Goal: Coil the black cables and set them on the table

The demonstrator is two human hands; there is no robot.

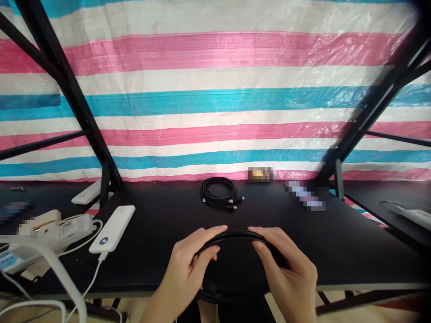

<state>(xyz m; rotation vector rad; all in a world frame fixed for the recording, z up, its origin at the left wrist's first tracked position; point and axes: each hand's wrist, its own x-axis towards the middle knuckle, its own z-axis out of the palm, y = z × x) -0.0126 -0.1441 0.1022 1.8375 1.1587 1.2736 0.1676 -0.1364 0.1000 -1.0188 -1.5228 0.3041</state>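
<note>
Between my two hands, over the table's front edge, is a coiled black cable [235,236] looped into a ring. My left hand [188,260] pinches the ring's upper left side between thumb and fingers. On the upper right side, my right hand [288,264] grips the same coil, thumb below and fingers above. The lower part of the ring hangs dark against the table edge and my lap, so its outline is hard to make out. Farther back on the table lies a second coiled black cable [218,192], its plug ends pointing right.
A white power bank [112,229] with a plugged-in cable lies on the black table [161,215] at left, near a power strip [16,260] and white cords. Blurred items lie at the back right. Black metal posts [76,103] flank the table before a striped sheet [215,103].
</note>
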